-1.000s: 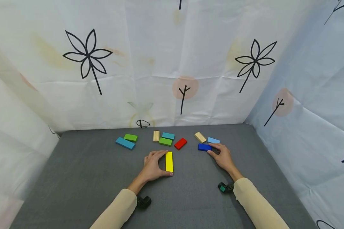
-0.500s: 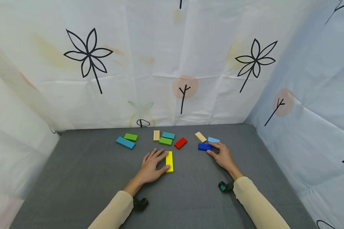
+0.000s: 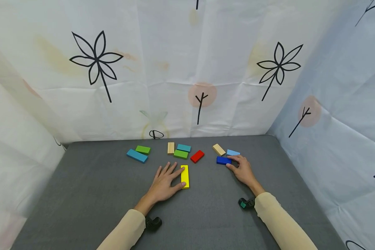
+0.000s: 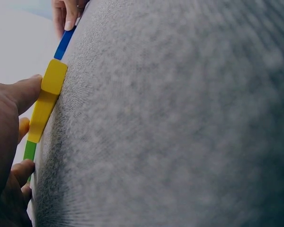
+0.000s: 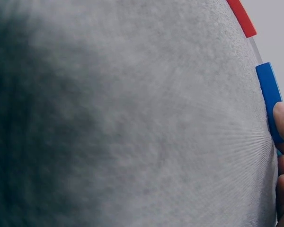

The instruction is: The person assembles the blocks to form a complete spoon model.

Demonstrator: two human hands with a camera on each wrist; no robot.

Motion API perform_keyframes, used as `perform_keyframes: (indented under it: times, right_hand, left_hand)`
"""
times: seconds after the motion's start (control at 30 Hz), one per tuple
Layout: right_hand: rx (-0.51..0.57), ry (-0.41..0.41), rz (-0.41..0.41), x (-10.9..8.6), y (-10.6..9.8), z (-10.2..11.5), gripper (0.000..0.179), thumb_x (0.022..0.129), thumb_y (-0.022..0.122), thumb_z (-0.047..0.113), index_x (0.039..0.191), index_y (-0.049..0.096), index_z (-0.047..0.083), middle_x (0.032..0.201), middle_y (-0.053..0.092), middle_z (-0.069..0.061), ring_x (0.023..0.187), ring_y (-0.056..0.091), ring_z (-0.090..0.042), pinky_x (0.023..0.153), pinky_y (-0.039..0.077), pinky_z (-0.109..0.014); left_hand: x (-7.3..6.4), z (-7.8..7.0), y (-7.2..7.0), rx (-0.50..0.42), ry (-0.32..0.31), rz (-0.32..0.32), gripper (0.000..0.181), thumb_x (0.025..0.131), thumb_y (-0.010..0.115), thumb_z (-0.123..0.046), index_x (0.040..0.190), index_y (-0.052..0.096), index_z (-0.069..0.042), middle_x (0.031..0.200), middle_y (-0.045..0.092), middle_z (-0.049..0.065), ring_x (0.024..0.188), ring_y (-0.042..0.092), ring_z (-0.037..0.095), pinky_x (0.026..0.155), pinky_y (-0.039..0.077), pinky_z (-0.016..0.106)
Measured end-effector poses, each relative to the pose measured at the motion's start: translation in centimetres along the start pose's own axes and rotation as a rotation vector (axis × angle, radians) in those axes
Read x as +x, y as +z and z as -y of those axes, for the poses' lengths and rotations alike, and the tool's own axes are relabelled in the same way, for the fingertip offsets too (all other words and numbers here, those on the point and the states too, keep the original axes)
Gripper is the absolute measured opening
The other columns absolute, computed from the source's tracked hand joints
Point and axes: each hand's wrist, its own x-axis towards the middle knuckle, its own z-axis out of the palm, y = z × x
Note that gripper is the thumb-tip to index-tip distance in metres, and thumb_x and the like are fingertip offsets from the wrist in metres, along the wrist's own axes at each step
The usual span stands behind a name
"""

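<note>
near: left hand (image 3: 162, 186) has thumb and forefinger tips on the yellow block (image 3: 185, 176), thumb toward its near end, forefinger toward its far end; fingers straight and spread apart, resting rather than clamped. block lies on the grey table (image 3: 97, 194), long side running near to far, between the two hands.

a little farther, to the right: right hand (image 3: 244, 172) has thumb and forefinger clamped on the right end of the dark blue block (image 3: 222, 160).

step, as judged: positioning single blocks, yellow at left, dark blue at right. next move probably calls for a light touch: either lift the left fingertips straight off or close them on the block's ends without skewing it.

room: widest to the left of the left hand and in the near middle. red block (image 3: 197, 156) and middle green block (image 3: 181, 155) sit near the yellow block's far end, apart from it, so a far push has little slack. light blue block (image 3: 232, 152) lies just beyond dark blue; contact cannot be told. farthest: table edge close behind the teal block (image 3: 183, 148), then the printed curtain (image 3: 162, 52)
</note>
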Motion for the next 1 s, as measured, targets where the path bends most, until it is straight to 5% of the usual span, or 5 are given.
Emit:
perform_keyframes:
  times: [0.37,0.67,1.0]
  right_hand:
    - [0.101,-0.015,0.024,0.5,1.0,3.0,0.033,0.093,0.074,0.006,0.124,0.068,-0.003,0.112,0.065,-0.022,0.094,0.066,-0.033,0.077,0.055,-0.040]
    - [0.308,-0.038,0.138,1.3,4.6,7.3,0.033,0.095,0.071,0.006,0.126,0.067,-0.004,0.120,0.068,-0.021,0.102,0.068,-0.032,0.087,0.057,-0.040]
    - [0.327,-0.048,0.227,2.3,8.4,9.6,0.032,0.096,0.070,0.007,0.127,0.067,-0.003,0.122,0.066,-0.020,0.106,0.069,-0.032,0.092,0.056,-0.039]
  left_hand:
    - [0.1,0.1,0.1,0.012,-0.008,0.005,0.066,0.098,0.055,-0.061,0.155,0.046,-0.028,0.165,0.030,0.008,0.154,0.014,0.034,0.121,0.001,0.059]
    - [0.1,0.0,0.2,0.022,-0.019,0.007,0.067,0.097,0.054,-0.063,0.155,0.046,-0.029,0.165,0.030,0.007,0.154,0.014,0.033,0.121,0.000,0.059]
    - [0.2,0.1,0.2,0.005,-0.012,-0.012,0.066,0.097,0.056,-0.062,0.153,0.048,-0.029,0.164,0.032,0.008,0.154,0.016,0.035,0.121,0.001,0.061]
